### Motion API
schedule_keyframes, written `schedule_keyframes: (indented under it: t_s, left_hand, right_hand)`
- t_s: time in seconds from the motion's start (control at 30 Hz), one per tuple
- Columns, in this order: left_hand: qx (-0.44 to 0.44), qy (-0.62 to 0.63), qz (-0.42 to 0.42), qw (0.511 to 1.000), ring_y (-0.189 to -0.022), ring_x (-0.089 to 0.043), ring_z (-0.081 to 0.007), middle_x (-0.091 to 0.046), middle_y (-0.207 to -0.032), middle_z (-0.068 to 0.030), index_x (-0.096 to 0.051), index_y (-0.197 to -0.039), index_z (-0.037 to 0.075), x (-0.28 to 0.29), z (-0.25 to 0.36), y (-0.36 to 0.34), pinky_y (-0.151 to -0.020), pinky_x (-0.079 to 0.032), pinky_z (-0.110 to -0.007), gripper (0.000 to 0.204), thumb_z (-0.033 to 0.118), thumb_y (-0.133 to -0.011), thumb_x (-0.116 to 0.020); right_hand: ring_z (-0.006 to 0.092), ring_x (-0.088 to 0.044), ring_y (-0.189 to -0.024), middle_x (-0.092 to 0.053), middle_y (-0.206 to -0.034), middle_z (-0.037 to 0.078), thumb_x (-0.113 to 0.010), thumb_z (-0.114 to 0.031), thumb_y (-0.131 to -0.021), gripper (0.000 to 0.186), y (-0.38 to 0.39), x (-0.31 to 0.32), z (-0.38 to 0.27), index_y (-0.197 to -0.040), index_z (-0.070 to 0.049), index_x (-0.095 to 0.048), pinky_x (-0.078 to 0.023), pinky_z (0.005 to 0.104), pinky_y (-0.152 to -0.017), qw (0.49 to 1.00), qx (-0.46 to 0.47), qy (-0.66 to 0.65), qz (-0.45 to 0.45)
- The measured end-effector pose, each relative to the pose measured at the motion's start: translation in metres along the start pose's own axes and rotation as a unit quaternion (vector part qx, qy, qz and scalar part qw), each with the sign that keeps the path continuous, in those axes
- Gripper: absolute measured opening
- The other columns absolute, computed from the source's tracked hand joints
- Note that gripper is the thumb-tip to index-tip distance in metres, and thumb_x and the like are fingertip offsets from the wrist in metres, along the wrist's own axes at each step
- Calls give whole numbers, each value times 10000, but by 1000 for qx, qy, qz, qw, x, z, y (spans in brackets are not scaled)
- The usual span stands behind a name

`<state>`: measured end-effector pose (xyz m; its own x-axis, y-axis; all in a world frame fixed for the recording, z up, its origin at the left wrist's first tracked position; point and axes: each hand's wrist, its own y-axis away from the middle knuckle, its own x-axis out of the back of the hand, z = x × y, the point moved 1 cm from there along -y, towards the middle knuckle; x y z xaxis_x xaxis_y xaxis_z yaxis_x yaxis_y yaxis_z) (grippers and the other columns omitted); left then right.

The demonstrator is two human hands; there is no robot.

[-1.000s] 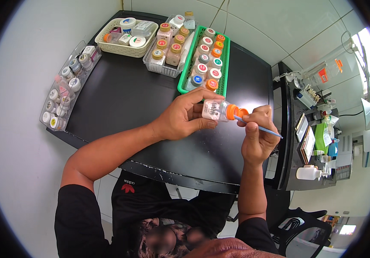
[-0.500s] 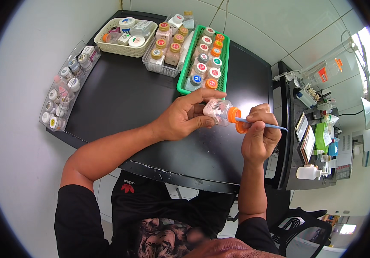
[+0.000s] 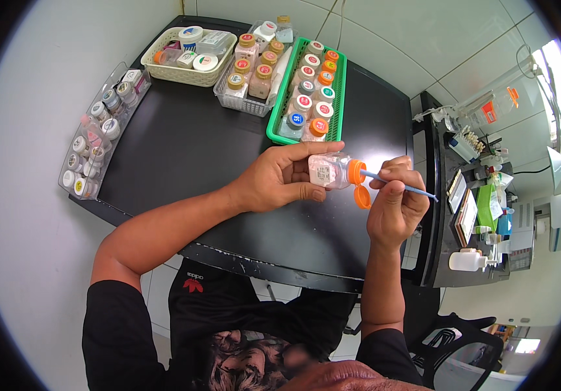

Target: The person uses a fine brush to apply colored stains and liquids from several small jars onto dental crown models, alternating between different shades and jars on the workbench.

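Note:
My left hand [image 3: 275,179] grips a clear square bottle [image 3: 323,171] by its base, thumb below and index finger along the top. The bottle lies tilted on its side above the black table, with pale pink powder inside and a white label facing up. Its orange flip cap [image 3: 361,195] hangs open toward my right hand. Pinched in my right hand [image 3: 398,205] is a thin blue stick-like tool [image 3: 418,191]. One end of it is at the bottle's orange mouth; the other points out to the right. Whether that inner end is still inside the mouth is hard to see.
Beyond my hands, a green basket [image 3: 273,130] holds several capped bottles. Beside it are a clear bin [image 3: 244,104] of bottles and a cream basket [image 3: 183,75]. A clear rack [image 3: 101,176] of small jars lines the left edge. A side counter [image 3: 446,221] stands right.
The bottle has been rolled in my left hand, so its label shows and the orange cap hangs lower. The blue tool has been drawn back from inside the bottle to its mouth.

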<state>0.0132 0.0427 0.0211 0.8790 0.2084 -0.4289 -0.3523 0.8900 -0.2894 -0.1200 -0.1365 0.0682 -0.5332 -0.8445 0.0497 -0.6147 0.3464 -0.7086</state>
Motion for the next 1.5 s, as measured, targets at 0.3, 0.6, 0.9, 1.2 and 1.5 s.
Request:
schedule_keyframes:
  t_s: [0.3,0.6,0.9,1.2,1.5]
  left_hand:
    - [-5,-4,-13,1000,-1365,-573,-212,-575,-1482,-120,-429,-1587,7,0,-2,-1,-1176,-471,-391,748,5,-926,-780]
    - [-36,-28,-4,999,-1279,-626,-192,-567,-1468,-107,-460,-1559,6,0,0,-1,-1113,-526,-362,756,283,-949,-810]
    - [-2,7,-26,1000,-1244,-649,-186,-611,-1424,-112,-396,-1611,34,0,0,0,-1061,-573,-356,795,74,-932,-809]
    - [4,2,-1,1000,-1210,-662,-185,-611,-1405,-139,-425,-1548,39,-2,-3,1,-1025,-582,-350,686,-21,-949,-754]
    - [-52,-45,-11,998,-1209,-666,-193,-620,-1384,-149,-441,-1495,42,4,-14,-3,-991,-578,-337,599,113,-989,-752]
  right_hand:
    - [148,-545,-772,-613,-797,80,-680,-263,-1046,301,-3,-1,-3,-927,14,-684,-453,261,-643,999,8,38,-15]
    - [138,-536,-736,-601,-844,101,-675,-276,-1051,323,-1,3,3,-931,25,-675,-445,241,-613,999,-24,-31,15]
    - [146,-552,-738,-587,-844,92,-682,-289,-1043,337,-2,3,2,-940,32,-690,-466,253,-634,999,-35,-32,4]
    - [162,-559,-771,-609,-837,100,-682,-265,-1043,311,-2,6,4,-959,34,-700,-467,267,-640,999,-22,-14,-39]
    - [145,-542,-748,-590,-825,104,-680,-279,-1045,328,-4,8,3,-926,26,-689,-449,235,-588,998,-34,-49,-15]
